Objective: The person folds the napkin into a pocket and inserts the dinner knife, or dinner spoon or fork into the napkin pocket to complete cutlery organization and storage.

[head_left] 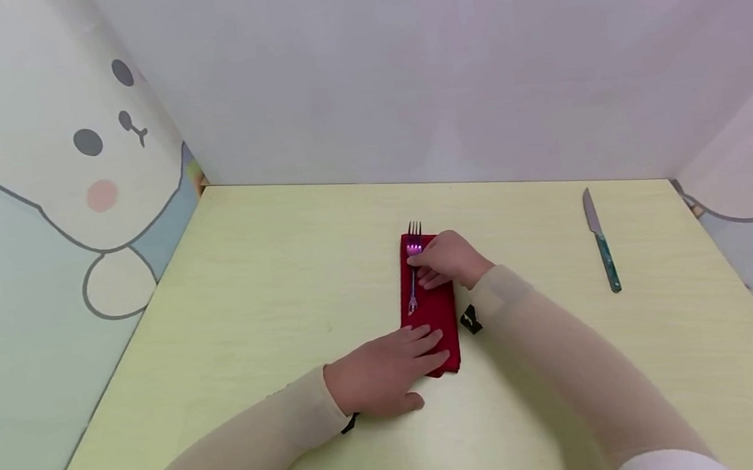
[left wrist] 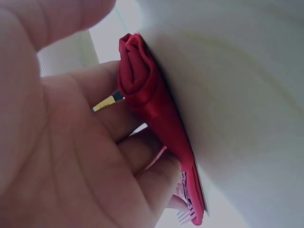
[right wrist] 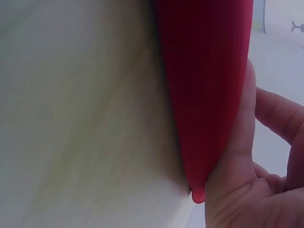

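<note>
A dark red folded cloth napkin lies lengthwise on the table, and its rolled layers show at the near end in the left wrist view. On its upper left part is a metal fork, tines pointing away past the far edge. My right hand comes over the napkin from the right and pinches the fork near its neck, other fingers bent over the cloth. My left hand rests across the napkin's near end with fingers spread and fairly straight, thumb apart on the near side.
A table knife with a green-blue handle lies to the right, blade pointing away. The pale yellow table meets a white back wall. A cartoon-printed wall stands at the left. Black bands show at both wrists.
</note>
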Demonstrator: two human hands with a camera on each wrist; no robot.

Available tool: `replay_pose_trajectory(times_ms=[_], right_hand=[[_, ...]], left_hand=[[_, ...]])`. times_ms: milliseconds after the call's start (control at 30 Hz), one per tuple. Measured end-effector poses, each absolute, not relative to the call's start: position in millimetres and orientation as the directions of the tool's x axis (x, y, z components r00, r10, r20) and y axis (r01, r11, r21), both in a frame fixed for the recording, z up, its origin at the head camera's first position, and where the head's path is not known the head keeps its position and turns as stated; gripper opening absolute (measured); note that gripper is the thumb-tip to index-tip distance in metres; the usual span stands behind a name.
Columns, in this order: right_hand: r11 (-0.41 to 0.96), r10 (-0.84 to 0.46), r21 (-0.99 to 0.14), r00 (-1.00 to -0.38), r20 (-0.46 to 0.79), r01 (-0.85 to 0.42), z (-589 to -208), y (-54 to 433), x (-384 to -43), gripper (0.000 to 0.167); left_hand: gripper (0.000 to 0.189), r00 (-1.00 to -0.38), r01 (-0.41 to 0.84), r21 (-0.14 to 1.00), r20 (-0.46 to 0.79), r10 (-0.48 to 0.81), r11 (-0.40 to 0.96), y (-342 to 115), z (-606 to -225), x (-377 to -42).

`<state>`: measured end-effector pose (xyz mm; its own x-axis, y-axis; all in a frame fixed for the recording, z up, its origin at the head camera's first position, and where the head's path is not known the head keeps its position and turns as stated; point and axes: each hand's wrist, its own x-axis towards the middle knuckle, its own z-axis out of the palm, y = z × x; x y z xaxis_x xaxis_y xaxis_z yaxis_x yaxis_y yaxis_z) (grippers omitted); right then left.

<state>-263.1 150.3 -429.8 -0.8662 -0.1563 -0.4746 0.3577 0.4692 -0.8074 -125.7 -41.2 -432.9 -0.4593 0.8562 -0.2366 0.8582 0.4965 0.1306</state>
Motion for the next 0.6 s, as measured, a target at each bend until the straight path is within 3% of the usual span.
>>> replay_pose_trajectory(times_ms=[600], right_hand=[[0.527, -0.174, -0.753, -0.817, -0.549, 0.394, -422.6, 137.5, -247.9, 0.021]], left_hand=[[0.075, -0.461, 0.862, 0.109, -0.240, 0.854, 0.496, -43.6, -428.9, -122.0]])
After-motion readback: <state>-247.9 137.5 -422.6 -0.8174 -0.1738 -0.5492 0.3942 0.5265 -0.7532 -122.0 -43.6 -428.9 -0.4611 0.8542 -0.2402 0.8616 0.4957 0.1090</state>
